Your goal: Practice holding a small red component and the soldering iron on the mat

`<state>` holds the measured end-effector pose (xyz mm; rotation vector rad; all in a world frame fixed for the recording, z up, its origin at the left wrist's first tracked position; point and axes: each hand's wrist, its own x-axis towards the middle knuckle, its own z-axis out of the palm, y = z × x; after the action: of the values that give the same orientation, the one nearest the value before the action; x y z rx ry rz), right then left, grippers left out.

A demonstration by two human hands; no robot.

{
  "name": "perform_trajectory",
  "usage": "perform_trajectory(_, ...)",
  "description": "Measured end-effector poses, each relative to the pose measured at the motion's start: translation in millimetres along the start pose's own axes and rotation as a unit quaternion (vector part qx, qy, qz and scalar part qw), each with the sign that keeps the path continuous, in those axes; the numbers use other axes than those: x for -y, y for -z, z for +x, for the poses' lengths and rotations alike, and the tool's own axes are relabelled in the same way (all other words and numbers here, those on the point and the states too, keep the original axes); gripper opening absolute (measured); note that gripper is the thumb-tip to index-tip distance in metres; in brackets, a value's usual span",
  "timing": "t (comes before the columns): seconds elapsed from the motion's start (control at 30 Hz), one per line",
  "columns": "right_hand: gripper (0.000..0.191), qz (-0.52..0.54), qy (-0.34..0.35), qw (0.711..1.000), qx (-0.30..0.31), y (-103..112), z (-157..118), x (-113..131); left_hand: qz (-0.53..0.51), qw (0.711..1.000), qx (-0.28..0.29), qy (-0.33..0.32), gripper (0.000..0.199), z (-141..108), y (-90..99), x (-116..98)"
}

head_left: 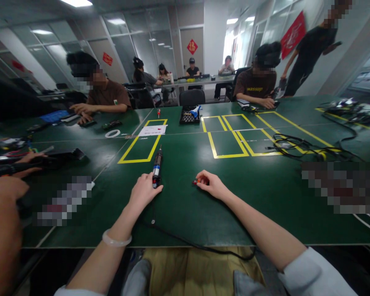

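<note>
An electric screwdriver [157, 164] with a dark body and a silver-blue band lies on the green table, its tip pointing away from me. My left hand [144, 189] is closed round its rear end, and a black cable [185, 239] trails from there towards the table's front edge. To the right, my right hand [211, 184] pinches a small red and orange piece [197, 181] just at the tabletop. The fingers partly cover that piece, so its full shape is hidden.
Yellow tape rectangles mark the green table [179, 205]. A white paper [153, 130] lies ahead left, a black tray [189, 115] farther back. Tangled black cables [296, 144] lie at right. A co-worker's arm [4, 213] is close at left; people sit across the table.
</note>
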<state>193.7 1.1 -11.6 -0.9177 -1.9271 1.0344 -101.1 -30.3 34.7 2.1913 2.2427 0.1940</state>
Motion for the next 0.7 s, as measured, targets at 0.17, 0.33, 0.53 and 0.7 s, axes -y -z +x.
perform_trajectory(0.17, 0.007, -0.034, 0.029, 0.999, -0.008, 2, 0, -1, -0.056, 0.996, -0.004, -0.072, 0.051, 7, -11.4, -65)
perform_trajectory(0.33, 0.003, -0.051, 0.043, 0.998, -0.023, 2, 0, -3, -0.087, 0.987, -0.017, -0.134, 0.056, 4, -22.9, -105)
perform_trajectory(0.53, 0.003, -0.078, 0.048, 0.996, -0.010, -1, -1, -3, -0.090, 0.983, -0.027, -0.156, 0.062, 0, -27.9, -116)
perform_trajectory(0.7, 0.005, -0.082, 0.048, 0.995, -0.013, 0, 0, -2, -0.094, 0.982, -0.041, -0.162, 0.063, -1, -29.0, -116)
